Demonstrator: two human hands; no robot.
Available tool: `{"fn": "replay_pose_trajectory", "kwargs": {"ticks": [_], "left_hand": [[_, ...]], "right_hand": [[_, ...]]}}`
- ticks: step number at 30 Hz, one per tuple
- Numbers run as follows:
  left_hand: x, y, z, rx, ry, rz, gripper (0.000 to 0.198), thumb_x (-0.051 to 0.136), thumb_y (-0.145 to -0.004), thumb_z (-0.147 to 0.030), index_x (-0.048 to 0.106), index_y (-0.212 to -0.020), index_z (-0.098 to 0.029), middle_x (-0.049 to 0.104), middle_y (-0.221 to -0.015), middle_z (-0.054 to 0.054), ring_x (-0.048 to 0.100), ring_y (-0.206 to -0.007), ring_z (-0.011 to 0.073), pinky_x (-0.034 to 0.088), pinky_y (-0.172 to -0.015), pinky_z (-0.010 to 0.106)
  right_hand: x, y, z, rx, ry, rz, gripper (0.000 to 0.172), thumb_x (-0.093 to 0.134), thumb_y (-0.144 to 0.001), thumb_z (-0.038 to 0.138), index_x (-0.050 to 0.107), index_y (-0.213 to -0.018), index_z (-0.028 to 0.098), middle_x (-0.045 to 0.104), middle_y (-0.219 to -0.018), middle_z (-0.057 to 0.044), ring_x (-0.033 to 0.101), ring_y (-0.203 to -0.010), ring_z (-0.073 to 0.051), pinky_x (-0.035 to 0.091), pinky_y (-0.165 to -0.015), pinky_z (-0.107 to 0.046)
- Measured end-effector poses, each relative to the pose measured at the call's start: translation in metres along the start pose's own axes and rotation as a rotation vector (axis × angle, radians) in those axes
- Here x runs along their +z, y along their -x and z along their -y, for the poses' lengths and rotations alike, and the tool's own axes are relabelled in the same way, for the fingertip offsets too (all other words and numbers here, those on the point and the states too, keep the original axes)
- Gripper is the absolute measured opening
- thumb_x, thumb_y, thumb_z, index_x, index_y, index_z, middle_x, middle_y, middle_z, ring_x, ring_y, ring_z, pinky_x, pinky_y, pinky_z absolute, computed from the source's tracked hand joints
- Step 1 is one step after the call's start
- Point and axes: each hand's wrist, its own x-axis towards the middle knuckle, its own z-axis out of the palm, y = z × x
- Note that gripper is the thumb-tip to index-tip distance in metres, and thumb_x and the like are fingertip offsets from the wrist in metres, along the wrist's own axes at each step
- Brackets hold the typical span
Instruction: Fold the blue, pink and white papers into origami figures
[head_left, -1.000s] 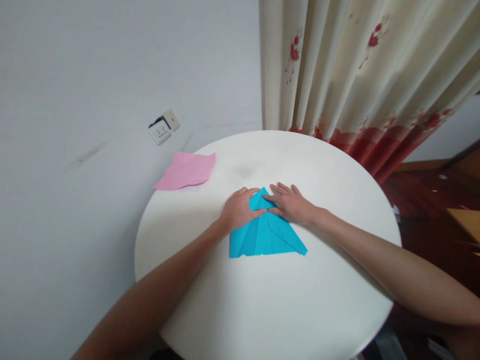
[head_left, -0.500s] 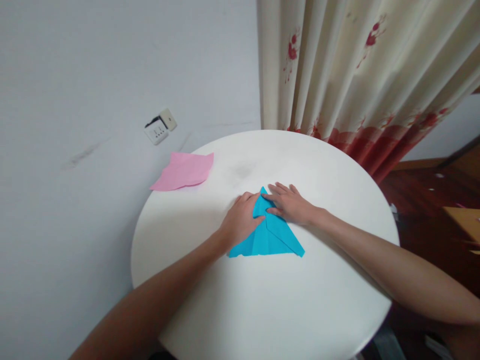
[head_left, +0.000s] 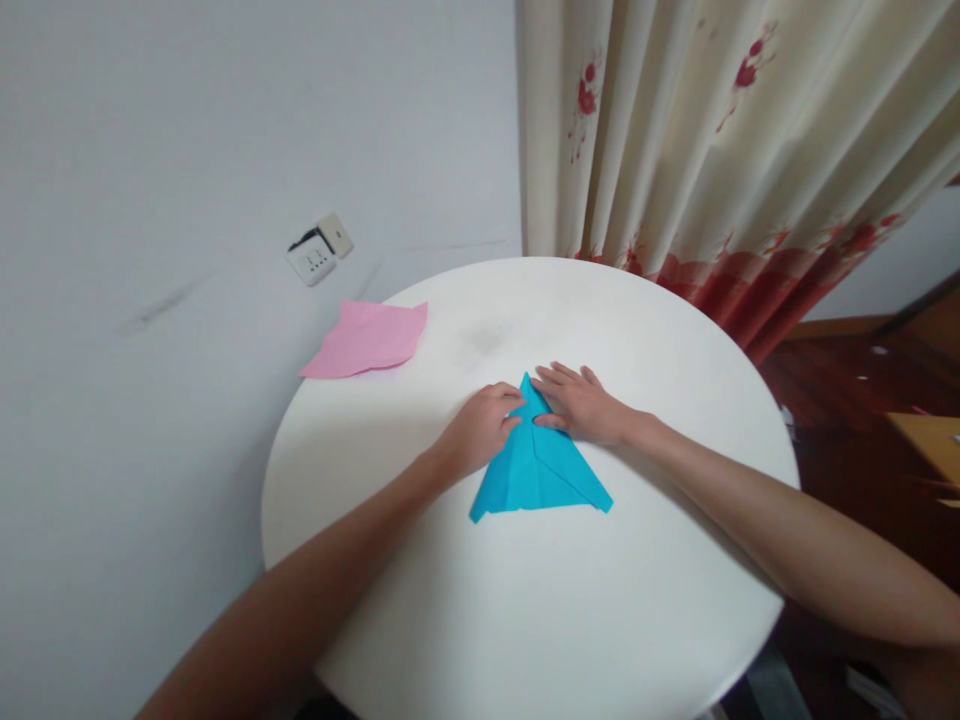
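A blue sheet of paper (head_left: 540, 480), folded into a triangle with its point facing away from me, lies on the white round table. Creases and a layered flap show on its lower right side. My left hand (head_left: 484, 428) is at the upper left edge of the paper, thumb and curled fingers closed on that edge near the point. Across from it, my right hand (head_left: 581, 403) rests palm down on the upper right edge, fingers spread. The fingers partly cover both upper edges.
A pink sheet of paper (head_left: 371, 340) lies at the table's far left rim. The wall with a socket (head_left: 311, 260) is close on the left. Behind the table hangs a patterned curtain (head_left: 675, 150). The table's rim (head_left: 780, 440) curves past my right forearm.
My left hand has shifted slightly up and away from me along the left edge. The paper's left side now lies flatter, folded in, with its lower left corner showing. My right hand barely moved.
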Motion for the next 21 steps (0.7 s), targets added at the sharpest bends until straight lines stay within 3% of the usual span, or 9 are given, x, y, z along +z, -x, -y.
{"fn": "replay_pose_trajectory", "kwargs": {"ticks": [3,8,16,21], "left_hand": [[0.007,-0.004,0.021,0.046,-0.079,0.076,0.051,0.045,-0.101,-0.039,0.050,-0.147,-0.017,0.043,-0.157,0.012,0.038,-0.144,0.0313,0.031,-0.118,0.051],[0.005,-0.003,0.028,0.028,-0.106,0.229,0.066,0.030,-0.104,-0.054,0.019,-0.161,-0.024,0.020,-0.167,0.006,0.012,-0.155,0.0302,0.015,-0.123,0.055],[-0.006,0.003,0.022,0.060,-0.109,0.411,0.110,0.041,-0.085,-0.084,-0.003,-0.162,-0.020,-0.002,-0.168,0.011,-0.005,-0.155,0.0329,-0.002,-0.122,0.058],[-0.008,0.005,0.020,0.064,-0.084,0.413,0.118,0.048,-0.079,-0.086,-0.004,-0.162,-0.020,-0.002,-0.168,0.015,-0.005,-0.155,0.0360,-0.003,-0.121,0.059]], "right_hand": [[-0.001,0.001,0.001,0.000,0.004,0.000,0.071,0.052,-0.096,0.055,0.034,-0.157,0.023,0.026,-0.165,-0.016,0.020,-0.152,-0.040,0.019,-0.116,-0.071],[-0.004,0.002,0.003,0.001,0.007,0.006,0.072,0.050,-0.097,0.056,0.034,-0.157,0.020,0.025,-0.165,-0.016,0.020,-0.152,-0.039,0.019,-0.117,-0.070],[-0.002,0.001,0.001,-0.002,-0.003,0.001,0.072,0.051,-0.096,0.057,0.032,-0.158,0.024,0.026,-0.165,-0.016,0.020,-0.152,-0.040,0.018,-0.116,-0.071],[0.001,0.000,-0.002,-0.016,0.002,-0.022,0.073,0.051,-0.096,0.058,0.034,-0.157,0.023,0.027,-0.164,-0.016,0.021,-0.152,-0.040,0.020,-0.115,-0.072]]}}
